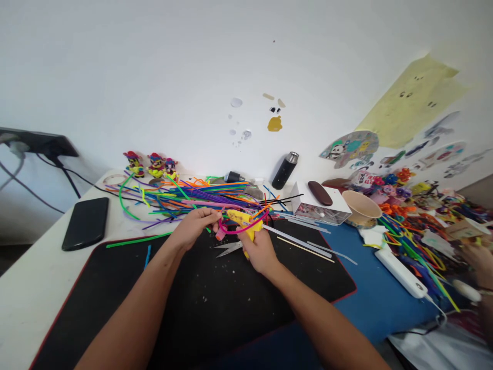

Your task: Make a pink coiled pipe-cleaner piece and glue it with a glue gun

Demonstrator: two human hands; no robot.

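My right hand (260, 252) is wrapped round the grip of a yellow hot glue gun (241, 218). A long translucent glue stick (298, 240) sticks out from its back, to the right. Closed in a pinch, my left hand (198, 225) holds a magenta pipe cleaner (235, 233) close to the gun's nozzle. The pipe cleaner curves beneath the gun, and a small pinkish piece (220, 235) hangs by my left fingers; its kind is unclear. Scissors (230, 248) lie partly open on the black mat (185, 308) below the gun, their handles partly hidden by my right hand.
Loose pipe cleaners (208, 194) lie piled behind my hands. Around them are a phone (85, 223), small figures (156, 165), a black flask (285, 170), a white box (339, 205) and a bowl (362, 205). Another person's hand (477, 259) is at the far right, by more craft pieces.
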